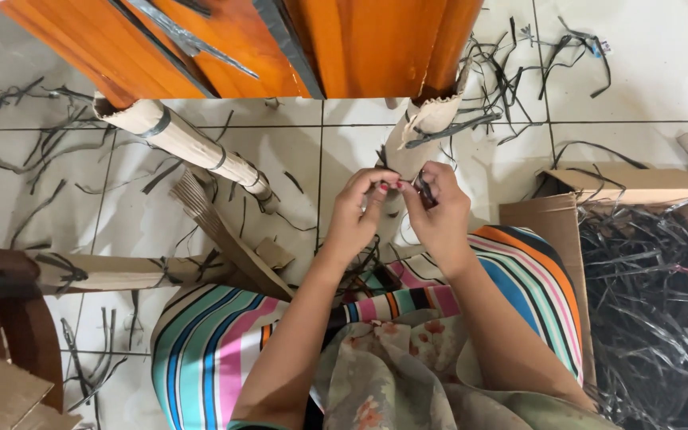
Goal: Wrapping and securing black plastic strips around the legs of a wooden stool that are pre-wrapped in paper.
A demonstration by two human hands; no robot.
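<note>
Sitting over a tiled floor (pixel 623 72), the person holds both hands close together in the middle of the view, above the lap. The left hand (pixel 356 215) is curled, with its fingertips (pixel 382 186) pinched on something very small. I cannot tell what that small thing is. The right hand (pixel 443 219) is curled too, and its thumb and fingers grip a small dark piece (pixel 424 191).

The dark piece sits at the top of the right hand, at about 10 o'clock from the middle of that hand. From the left hand it lies at about 2 o'clock, very near. The two sets of fingertips almost touch, so the piece is between them, but the right hand is the one that has it. It is too small to tell which way its long side points.

Just past the hands, at 12 o'clock, stands a furniture leg wrapped in torn brown paper (pixel 428 127). It runs up toward the orange wooden piece (pixel 344 44) at the top. Another paper-wrapped leg (pixel 189 147) lies at 10 o'clock, slanting down to the right.

Thin dark strips (pixel 511 80) are scattered over the floor. At 3 o'clock a cardboard box (pixel 555 239) holds a big pile of the same dark strips (pixel 650 295). A striped cloth (pixel 201 350) covers the person's knees, below the hands.
</note>
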